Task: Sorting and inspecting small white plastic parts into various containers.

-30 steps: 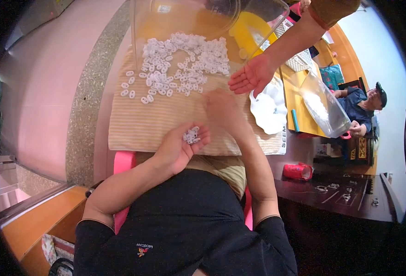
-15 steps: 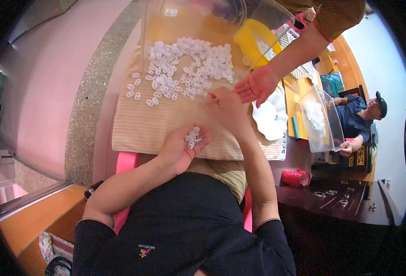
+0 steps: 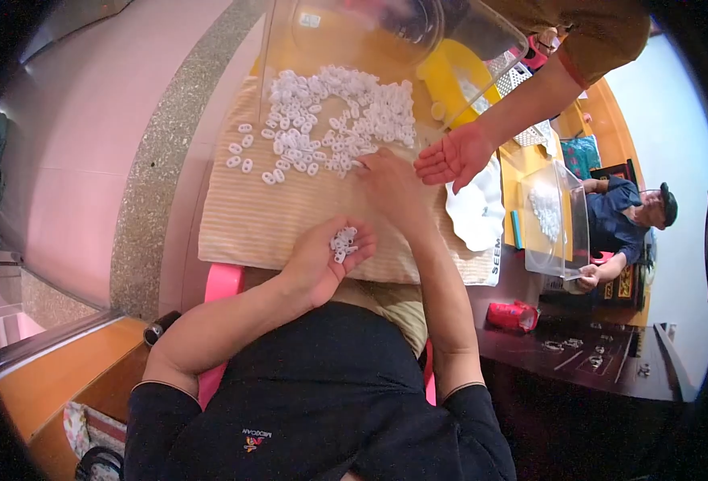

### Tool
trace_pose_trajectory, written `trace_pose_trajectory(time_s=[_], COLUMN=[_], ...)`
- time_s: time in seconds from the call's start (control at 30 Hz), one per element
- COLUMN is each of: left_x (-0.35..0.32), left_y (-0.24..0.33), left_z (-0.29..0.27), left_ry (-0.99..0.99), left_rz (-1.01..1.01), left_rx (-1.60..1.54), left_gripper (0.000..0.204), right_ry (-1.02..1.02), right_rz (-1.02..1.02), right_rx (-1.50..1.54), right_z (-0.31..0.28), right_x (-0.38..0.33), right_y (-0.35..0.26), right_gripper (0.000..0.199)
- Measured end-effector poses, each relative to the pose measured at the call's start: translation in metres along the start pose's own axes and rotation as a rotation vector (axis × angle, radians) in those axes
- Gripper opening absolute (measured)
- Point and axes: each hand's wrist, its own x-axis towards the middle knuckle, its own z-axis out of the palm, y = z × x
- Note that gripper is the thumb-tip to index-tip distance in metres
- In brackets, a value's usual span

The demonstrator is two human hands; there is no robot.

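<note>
My left hand [image 3: 315, 260] is cupped palm up near the table's front edge. A small heap of white oval plastic pieces with two holes [image 3: 343, 244] lies in its palm. My right hand [image 3: 392, 183] reaches forward to the near right edge of a large pile of similar pieces [image 3: 294, 120]. Its fingertips are pinched together at a white piece [image 3: 357, 163], partly hidden by the fingers. The pile spreads over a striped beige cloth [image 3: 274, 220], with several loose pieces at its left. Another person's open hand [image 3: 460, 155] hovers just right of mine.
A clear plastic tub [image 3: 474, 24] tilts over the table's far side, beside a yellow container [image 3: 442, 72] holding white pieces. A white scalloped sheet [image 3: 476, 212] lies at the right. Farther right, a person [image 3: 614, 210] holds another clear tub [image 3: 558, 256] with white pieces.
My right fingertips have shifted slightly left, onto the pile's edge. My left hand still cradles its pieces. The other person's hand has moved slightly right, and the far-right tub is tilted differently.
</note>
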Motion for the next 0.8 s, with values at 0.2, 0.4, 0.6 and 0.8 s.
trace_pose_trajectory(time_s=[0.2, 0.4, 0.6, 0.8], left_x=[0.002, 0.003, 0.001, 0.001], left_y=[-0.001, 0.001, 0.003, 0.0], left_z=[-0.005, -0.002, 0.0, 0.004], left_ry=[-0.02, -0.016, 0.053, 0.042], left_rz=[0.001, 0.015, 0.059, 0.052], left_rx=[0.027, 0.008, -0.011, -0.027], left_gripper=[0.025, 0.026, 0.025, 0.024], right_ry=[0.072, 0.039, -0.261, -0.002], right_rz=[-0.011, 0.072, -0.051, -0.348], right_rx=[0.185, 0.61, 0.785, 0.174], right_z=[0.0, -0.024, -0.045, -0.026], right_x=[-0.004, -0.023, -0.04, -0.002], right_y=[0.02, 0.012, -0.022, -0.005], right_gripper=[0.022, 0.023, 0.029, 0.033])
